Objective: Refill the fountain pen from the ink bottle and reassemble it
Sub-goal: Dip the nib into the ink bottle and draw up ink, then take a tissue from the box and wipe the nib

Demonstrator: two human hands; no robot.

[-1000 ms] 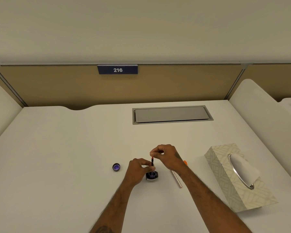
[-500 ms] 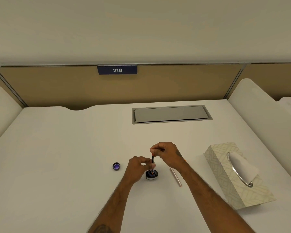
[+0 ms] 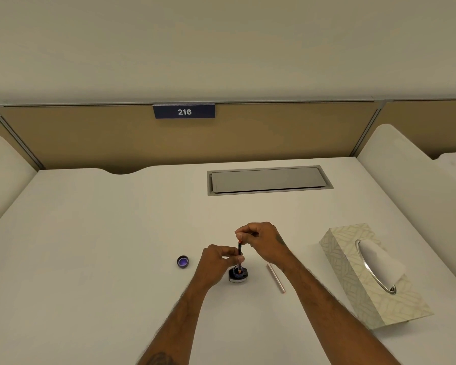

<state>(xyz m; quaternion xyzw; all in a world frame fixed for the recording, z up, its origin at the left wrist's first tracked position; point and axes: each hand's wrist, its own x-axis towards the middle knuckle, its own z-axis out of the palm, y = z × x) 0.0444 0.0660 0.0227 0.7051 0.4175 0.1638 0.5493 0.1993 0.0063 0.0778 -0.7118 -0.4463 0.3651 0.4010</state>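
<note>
A small dark ink bottle (image 3: 238, 275) stands open on the white desk (image 3: 90, 246). The thin dark inner part of the fountain pen (image 3: 239, 252) stands upright with its lower end in the bottle's mouth. My left hand (image 3: 216, 264) pinches the pen's lower part just above the bottle. My right hand (image 3: 261, 242) pinches the pen's top end with its fingertips. The bottle's cap (image 3: 182, 261) lies to the left, open side up, showing purple. The pen's pale pinkish barrel (image 3: 276, 278) lies on the desk to the right of the bottle.
A patterned tissue box (image 3: 374, 280) sits at the right, a tissue sticking out of its oval slot. A grey cable hatch (image 3: 269, 180) is set into the desk further back. A tan partition with a "216" sign (image 3: 184, 111) closes the far edge.
Both hands stay on the pen in the bottle. My right hand's fingers have shifted slightly at the pen's top. The view has shifted a little.
</note>
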